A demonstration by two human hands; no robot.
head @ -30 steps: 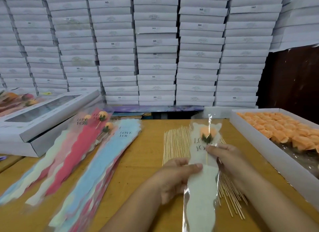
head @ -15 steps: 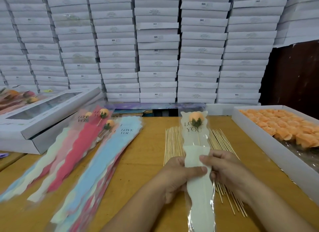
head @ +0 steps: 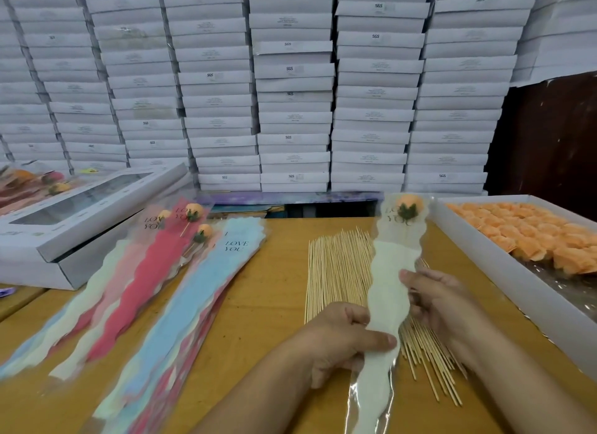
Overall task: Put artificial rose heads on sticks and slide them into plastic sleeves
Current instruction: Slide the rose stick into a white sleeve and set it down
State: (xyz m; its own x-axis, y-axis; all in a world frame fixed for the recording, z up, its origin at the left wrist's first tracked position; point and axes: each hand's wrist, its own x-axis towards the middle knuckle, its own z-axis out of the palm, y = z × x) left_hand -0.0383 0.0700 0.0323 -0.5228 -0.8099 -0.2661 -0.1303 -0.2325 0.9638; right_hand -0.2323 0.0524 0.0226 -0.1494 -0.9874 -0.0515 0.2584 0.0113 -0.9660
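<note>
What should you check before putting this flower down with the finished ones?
1. Rose at the sleeve's top: ok.
2. Stick fully inside the sleeve: cannot tell, white backing hides it.
3. Left hand holds the sleeve: ok.
4. Right hand holds the sleeve: ok.
5. Finished pile lies left, within view: ok.
6. Sleeve bottom closed: cannot tell.

Orange rose head (head: 409, 204) inside white sleeve (head: 389, 299), above sticks (head: 339, 272)
</note>
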